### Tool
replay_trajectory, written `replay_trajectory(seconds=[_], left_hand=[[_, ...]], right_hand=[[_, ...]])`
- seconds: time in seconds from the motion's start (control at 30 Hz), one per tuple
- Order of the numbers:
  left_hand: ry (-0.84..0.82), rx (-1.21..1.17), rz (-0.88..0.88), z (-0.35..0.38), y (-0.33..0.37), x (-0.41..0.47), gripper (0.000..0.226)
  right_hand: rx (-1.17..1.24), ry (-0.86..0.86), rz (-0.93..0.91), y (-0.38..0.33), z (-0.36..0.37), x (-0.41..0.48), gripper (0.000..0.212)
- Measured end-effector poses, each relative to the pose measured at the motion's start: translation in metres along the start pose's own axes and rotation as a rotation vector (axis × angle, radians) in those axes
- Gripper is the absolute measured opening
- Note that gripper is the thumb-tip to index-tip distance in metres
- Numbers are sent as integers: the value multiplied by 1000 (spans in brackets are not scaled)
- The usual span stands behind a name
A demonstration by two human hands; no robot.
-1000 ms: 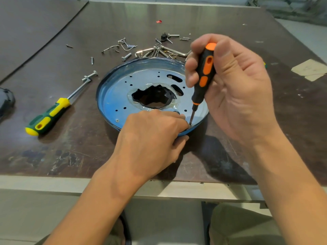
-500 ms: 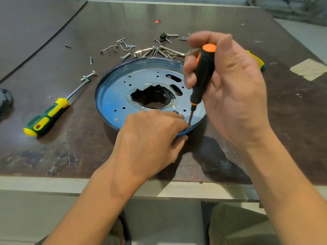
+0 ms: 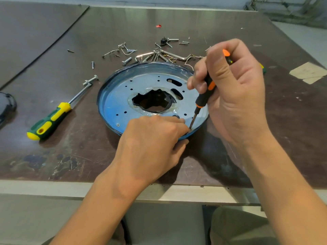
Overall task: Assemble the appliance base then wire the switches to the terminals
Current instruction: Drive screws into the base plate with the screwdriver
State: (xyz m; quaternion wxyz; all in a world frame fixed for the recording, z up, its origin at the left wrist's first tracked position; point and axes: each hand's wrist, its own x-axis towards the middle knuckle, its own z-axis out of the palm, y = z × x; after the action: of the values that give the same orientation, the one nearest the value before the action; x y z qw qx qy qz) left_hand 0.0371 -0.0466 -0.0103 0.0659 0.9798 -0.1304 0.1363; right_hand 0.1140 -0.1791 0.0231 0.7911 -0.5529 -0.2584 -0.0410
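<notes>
The round appliance base (image 3: 115, 103) lies flat on the tabletop (image 3: 194, 20), close to the near edge. It is a shallow pressed-steel pan with a low upturned rim, a ragged central cutout, curved slots and rows of small punched holes. A blue protective film tints the shiny metal and wrinkles around the cutout.

The right hand (image 3: 235, 96) is wrapped around the orange-and-black screwdriver (image 3: 203, 96), and its thin shaft leans down to the near right part of the pan. The left hand (image 3: 152, 138) grips the near rim, fingers over the top and thumb under the edge, just beside the tip. Its fingers hide whether a screw sits under the tip.

This looks like driving a fastener at the rim. It probably calls for a more upright shaft, firm downward pressure and slow turns. The slick film could let the tip skate toward the fingers, and thin sheet strips easily if over-tightened. One screw head (image 3: 118, 124) already sits at the near left.

A green-and-yellow screwdriver (image 3: 51, 119) lies to the left, and loose screws and bent clips (image 3: 155, 53) are scattered beyond the pan.
</notes>
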Motion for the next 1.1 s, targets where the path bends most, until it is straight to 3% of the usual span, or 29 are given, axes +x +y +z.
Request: replay_trajectory(seconds=[0.13,0.4,0.47,0.57,0.8,0.9,1.1], left_hand=[[-14,-7,7,0,-1,0,20],[-20,7,3,-1,0,0,23],[-20,-6,4,-2,0,0,22],[-26,-14,7,-2,0,1,22],[-29,-13,2,-1,1,1,21],[-38,-16,2,-1,-1,1,22],[-28,-10,3,0,-1,1,23]], right_hand=[[34,-121,62,-2,-3,-3,32],[-59,-109,1,0,7,-2,13],[-39,-40,-21,2,11,-1,5],[1,31,-14,4,8,2,12],[0,-121,7,2,5,0,7],[9,-163,50,-1,1,0,29],[29,-43,65,0,1,2,15]])
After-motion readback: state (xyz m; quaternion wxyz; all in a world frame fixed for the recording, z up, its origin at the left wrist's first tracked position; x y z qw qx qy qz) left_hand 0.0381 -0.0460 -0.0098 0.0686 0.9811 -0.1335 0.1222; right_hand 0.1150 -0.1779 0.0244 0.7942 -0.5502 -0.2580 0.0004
